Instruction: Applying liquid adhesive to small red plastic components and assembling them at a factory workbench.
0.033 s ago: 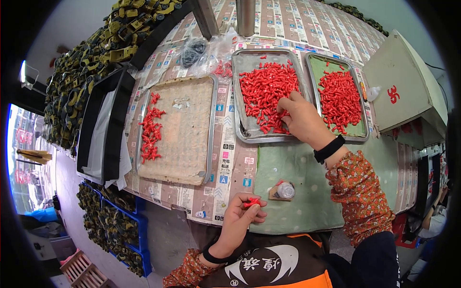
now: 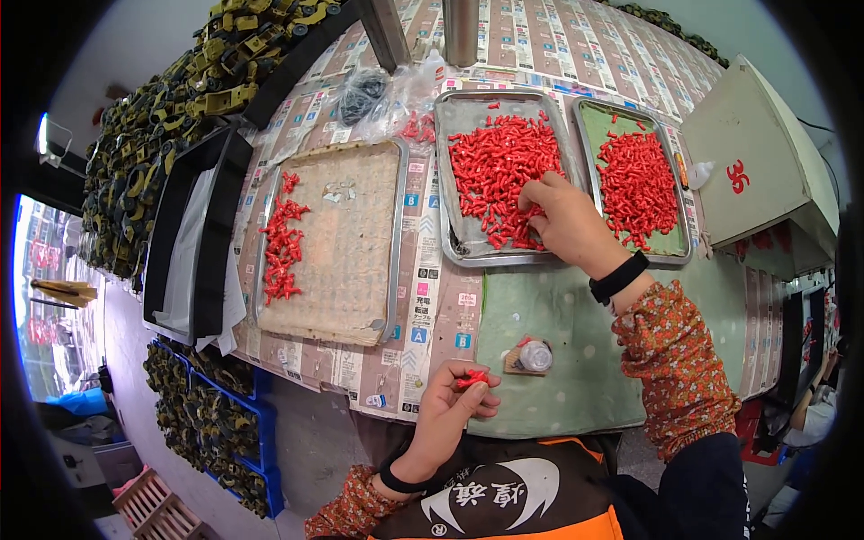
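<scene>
My left hand (image 2: 443, 409) is near the table's front edge, thumb and fingers closed on a small red plastic part (image 2: 472, 379). Farther off, my right hand (image 2: 569, 220) reaches over the near right side of the middle metal tray (image 2: 463, 255). Its fingers are bent down and pressed together among a heap of small red parts (image 2: 499, 171); whatever lies between the fingertips is hidden. On the left, another metal tray (image 2: 346, 261) lined with stained cloth carries a few red branching pieces (image 2: 283, 252) along its left side.
A third tray (image 2: 583, 112), lined in green, holds more red parts at the right. A small clear container (image 2: 535, 356) sits on the green mat (image 2: 576, 396). A pale metal box (image 2: 756, 153) stands far right. Left are a black bin (image 2: 225, 180) and stacked olive toy vehicles (image 2: 234, 54).
</scene>
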A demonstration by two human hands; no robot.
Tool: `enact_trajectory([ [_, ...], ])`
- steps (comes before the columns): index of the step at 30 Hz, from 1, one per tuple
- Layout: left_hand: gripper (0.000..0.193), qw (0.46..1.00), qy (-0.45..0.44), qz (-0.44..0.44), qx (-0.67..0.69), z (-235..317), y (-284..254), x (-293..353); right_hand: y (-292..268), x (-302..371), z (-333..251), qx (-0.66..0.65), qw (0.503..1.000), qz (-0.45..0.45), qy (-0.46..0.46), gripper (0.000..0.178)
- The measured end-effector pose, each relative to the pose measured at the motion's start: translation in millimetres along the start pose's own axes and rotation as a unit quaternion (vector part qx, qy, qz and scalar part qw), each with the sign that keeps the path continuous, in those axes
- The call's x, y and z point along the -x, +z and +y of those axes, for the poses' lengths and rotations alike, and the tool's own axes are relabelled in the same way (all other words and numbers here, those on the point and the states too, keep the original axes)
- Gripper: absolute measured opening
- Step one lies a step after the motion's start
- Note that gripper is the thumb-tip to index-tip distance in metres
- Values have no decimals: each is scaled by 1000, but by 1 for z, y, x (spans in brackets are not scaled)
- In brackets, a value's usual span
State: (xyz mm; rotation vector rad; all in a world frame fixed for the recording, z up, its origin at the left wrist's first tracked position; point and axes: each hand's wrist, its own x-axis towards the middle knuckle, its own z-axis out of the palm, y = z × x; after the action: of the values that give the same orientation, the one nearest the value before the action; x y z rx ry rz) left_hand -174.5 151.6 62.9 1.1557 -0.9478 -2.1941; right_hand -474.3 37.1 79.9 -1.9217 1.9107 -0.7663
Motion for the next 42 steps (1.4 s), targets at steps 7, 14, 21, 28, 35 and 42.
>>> enact_trajectory([
  [7,21,1000,3,-23,-9,3,-3,-8,-22,11,-4,-175,979,26,98,18],
  [14,21,999,19,-23,-28,4,0,-6,-29,89,-24,-171,979,-79,76,16],
  [21,23,999,12,-18,-37,6,2,-5,-27,121,-17,-103,991,-16,87,22],
  [28,24,999,-5,-11,35,8,6,4,-43,138,6,-48,990,27,133,16],
  [35,25,999,7,-31,22,13,16,8,-35,141,0,-48,992,32,109,12],
  [42,25,999,10,-40,11,16,21,11,-19,136,-6,5,999,19,34,12],
])
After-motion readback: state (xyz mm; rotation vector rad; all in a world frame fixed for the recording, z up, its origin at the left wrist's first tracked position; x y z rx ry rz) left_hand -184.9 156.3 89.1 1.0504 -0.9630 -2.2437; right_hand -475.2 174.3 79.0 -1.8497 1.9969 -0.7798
